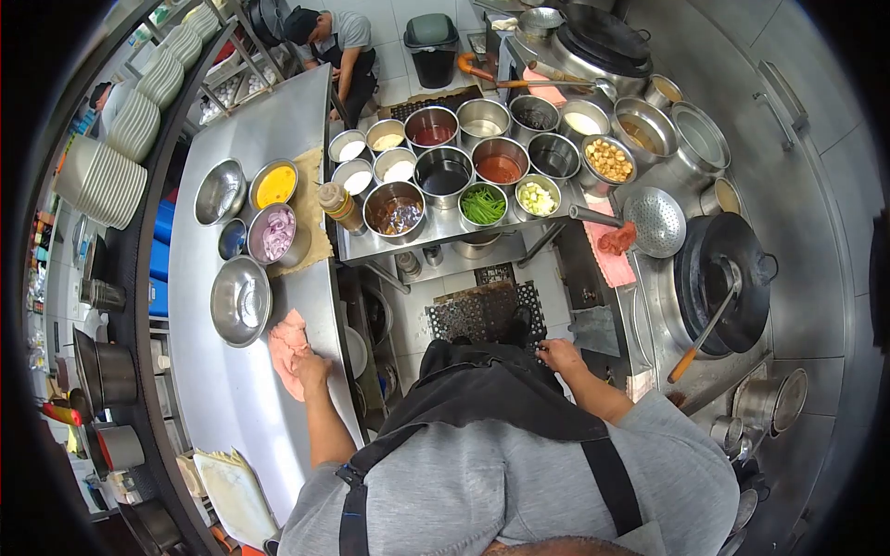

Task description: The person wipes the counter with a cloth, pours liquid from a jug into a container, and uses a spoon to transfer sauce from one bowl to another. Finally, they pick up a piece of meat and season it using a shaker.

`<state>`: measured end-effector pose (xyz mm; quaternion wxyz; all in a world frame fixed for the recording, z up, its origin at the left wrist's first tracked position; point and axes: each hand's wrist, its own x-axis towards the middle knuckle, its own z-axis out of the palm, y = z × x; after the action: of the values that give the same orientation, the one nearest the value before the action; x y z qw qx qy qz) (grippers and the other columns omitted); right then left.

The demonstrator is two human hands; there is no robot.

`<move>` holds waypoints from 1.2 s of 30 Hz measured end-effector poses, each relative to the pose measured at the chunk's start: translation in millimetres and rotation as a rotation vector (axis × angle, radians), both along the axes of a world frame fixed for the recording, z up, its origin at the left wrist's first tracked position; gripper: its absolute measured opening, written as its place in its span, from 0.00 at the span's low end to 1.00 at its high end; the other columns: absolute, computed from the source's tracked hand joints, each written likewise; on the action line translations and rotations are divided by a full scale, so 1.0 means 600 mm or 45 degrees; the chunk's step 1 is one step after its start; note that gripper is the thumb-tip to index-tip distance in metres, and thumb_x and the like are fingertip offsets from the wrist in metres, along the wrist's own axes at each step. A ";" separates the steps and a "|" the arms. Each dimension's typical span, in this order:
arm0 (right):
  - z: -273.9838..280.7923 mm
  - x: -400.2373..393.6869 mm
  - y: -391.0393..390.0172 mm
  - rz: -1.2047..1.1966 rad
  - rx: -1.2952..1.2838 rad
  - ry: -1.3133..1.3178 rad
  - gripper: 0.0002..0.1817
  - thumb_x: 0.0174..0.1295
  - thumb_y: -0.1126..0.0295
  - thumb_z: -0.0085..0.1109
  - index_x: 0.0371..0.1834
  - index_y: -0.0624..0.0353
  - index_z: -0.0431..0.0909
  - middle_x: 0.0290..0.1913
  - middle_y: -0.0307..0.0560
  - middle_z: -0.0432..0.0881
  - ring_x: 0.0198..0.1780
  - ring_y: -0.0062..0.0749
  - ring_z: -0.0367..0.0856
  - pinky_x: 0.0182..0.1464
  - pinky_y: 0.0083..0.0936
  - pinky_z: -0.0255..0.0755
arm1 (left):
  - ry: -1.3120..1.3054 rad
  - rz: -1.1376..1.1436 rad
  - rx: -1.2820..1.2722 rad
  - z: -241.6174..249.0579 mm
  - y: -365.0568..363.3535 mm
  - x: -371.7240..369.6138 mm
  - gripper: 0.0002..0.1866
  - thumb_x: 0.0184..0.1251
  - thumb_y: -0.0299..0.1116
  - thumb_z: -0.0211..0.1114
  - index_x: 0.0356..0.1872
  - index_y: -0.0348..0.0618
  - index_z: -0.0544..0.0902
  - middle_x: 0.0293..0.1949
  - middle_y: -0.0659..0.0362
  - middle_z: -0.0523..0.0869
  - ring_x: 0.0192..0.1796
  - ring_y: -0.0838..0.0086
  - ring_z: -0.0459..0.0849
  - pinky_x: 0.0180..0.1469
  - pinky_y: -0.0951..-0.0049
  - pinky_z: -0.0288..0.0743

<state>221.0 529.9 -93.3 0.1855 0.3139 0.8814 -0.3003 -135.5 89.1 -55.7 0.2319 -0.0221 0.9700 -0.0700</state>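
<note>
My left hand (312, 369) is closed on a pink cloth (289, 352) that lies bunched on the steel counter (209, 306). Just beyond the cloth is a steel bowl (241, 298). A pot of sliced onion (277, 232), a pot of yellow liquid (275, 185) and a squeeze bottle (339, 206) stand farther up. My right hand (559, 356) hangs beside the dark apron (491, 380) with its fingers curled together; whether anything small is in them is too small to tell.
Pots of sauces and chopped greens (483, 204) fill the middle shelf. At right are a wok (732, 278) with a ladle, a perforated strainer (654, 222) and more pots. A person (343, 46) crouches at the back. Stacked plates (102, 181) stand at left.
</note>
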 end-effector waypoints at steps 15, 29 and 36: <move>-0.040 0.065 0.086 -0.119 -0.048 -0.090 0.16 0.58 0.58 0.62 0.45 0.55 0.84 0.42 0.56 0.85 0.48 0.52 0.82 0.54 0.43 0.73 | -0.216 -0.416 0.835 0.056 0.297 0.045 0.31 0.55 0.40 0.68 0.61 0.38 0.75 0.59 0.42 0.78 0.61 0.52 0.77 0.65 0.63 0.68; -0.061 0.089 0.228 -0.333 -0.142 -0.049 0.17 0.58 0.63 0.62 0.47 0.61 0.83 0.41 0.61 0.84 0.48 0.54 0.82 0.52 0.40 0.74 | -0.581 -0.720 0.581 0.067 0.554 0.066 0.31 0.56 0.39 0.66 0.63 0.39 0.74 0.56 0.41 0.79 0.59 0.50 0.78 0.63 0.61 0.70; -0.069 0.069 0.269 -0.243 -0.167 0.021 0.13 0.58 0.66 0.62 0.43 0.62 0.84 0.38 0.61 0.84 0.45 0.55 0.82 0.49 0.41 0.75 | -0.541 -0.715 0.731 0.086 0.631 0.041 0.30 0.56 0.37 0.67 0.62 0.39 0.75 0.57 0.41 0.79 0.61 0.52 0.77 0.64 0.62 0.69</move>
<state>262.1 691.6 -134.5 0.1690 0.3812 0.8274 -0.3762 -111.1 467.4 -4.1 0.3945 0.3217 0.8495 0.1385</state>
